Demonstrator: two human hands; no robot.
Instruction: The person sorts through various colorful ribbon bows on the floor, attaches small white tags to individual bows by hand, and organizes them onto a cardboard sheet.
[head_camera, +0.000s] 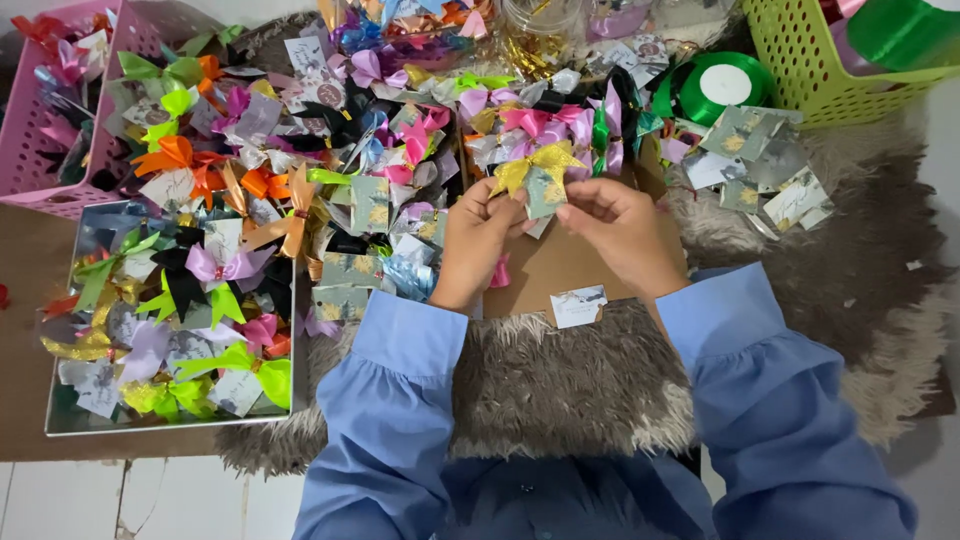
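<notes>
- My left hand: fingers pinched on the left edge of a small grey-green tag, thumb on its face.
- My right hand: fingertips closed on the right edge of the same tag, so both hands meet on it, held just above a brown cardboard sheet.
- Gold bow: glittery ribbon sitting at the top of the tag, at 12 o'clock from my fingers, touching it.
- White card: lying on the cardboard at 6 o'clock from my hands, near my blue sleeves.
- Fur rug: grey-brown, shaggy, under the cardboard and running toward 3 o'clock.
- Loose tags: a scatter of grey-green cards on the rug at 2 o'clock.
- Green ribbon spool: at 1 o'clock, just beside a lime-green basket.
- Bow pile: many finished bows on tags, mixed colours, from 10 to 12 o'clock.
- Shallow tray: at 9 o'clock, filled with more bows in green, purple, black and gold.
- Pink basket: at 10 o'clock, beyond the tray, also holding bows.
</notes>
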